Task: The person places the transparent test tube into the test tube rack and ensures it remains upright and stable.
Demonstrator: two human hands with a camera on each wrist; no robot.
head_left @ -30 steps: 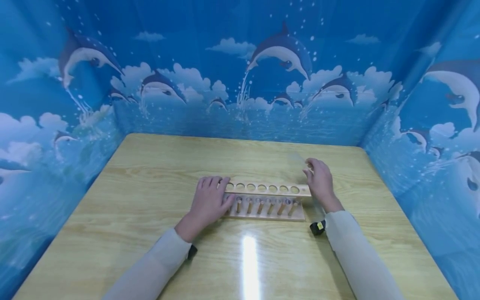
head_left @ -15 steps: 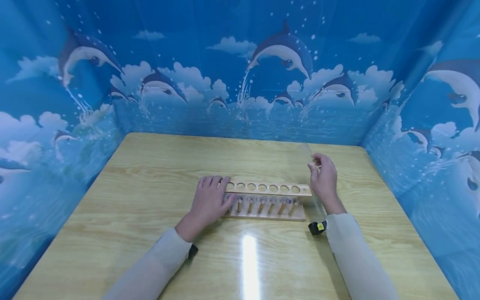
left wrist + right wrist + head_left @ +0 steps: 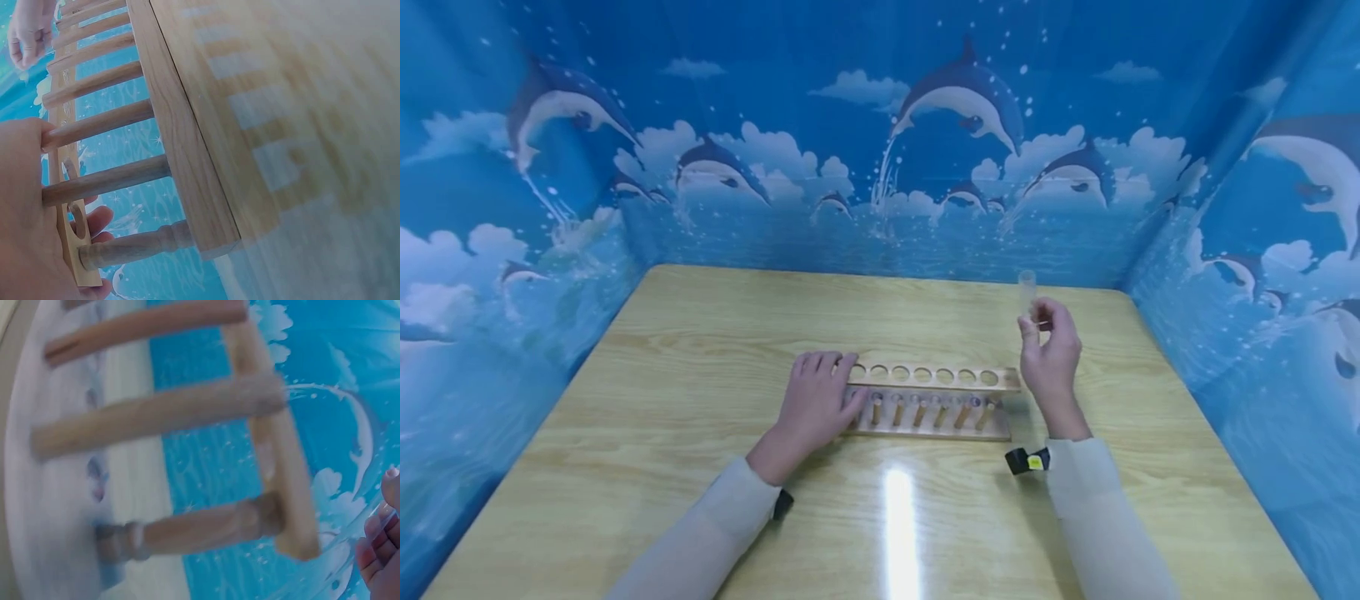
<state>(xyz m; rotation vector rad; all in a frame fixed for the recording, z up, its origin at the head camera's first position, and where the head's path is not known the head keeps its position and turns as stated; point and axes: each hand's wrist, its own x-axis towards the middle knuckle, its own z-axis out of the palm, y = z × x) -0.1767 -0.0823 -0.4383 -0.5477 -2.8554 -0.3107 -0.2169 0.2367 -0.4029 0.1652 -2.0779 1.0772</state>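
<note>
A wooden test tube rack (image 3: 936, 379) stands on the table, with a row of round holes along its top bar and upright pegs below. My left hand (image 3: 816, 396) grips the left end of that bar; in the left wrist view its fingers (image 3: 100, 220) show beyond the bar. Just past the rack's right end, my right hand (image 3: 1051, 354) pinches a clear test tube (image 3: 1027, 287) between thumb and fingers. The tube stands nearly upright, its upper part above the fingertips and its lower part hard to make out. In the right wrist view, only part of the right hand (image 3: 382, 550) shows at the edge.
The wood-grain table (image 3: 715, 317) reaches back to a blue dolphin-print curtain (image 3: 760, 225) that surrounds it on three sides. A bright light reflection (image 3: 898, 533) lies on the tabletop in front of the rack.
My right hand has moved back and slightly to the right, turning the test tube from a leftward slant to nearly upright. The left hand and the rack have stayed put.
</note>
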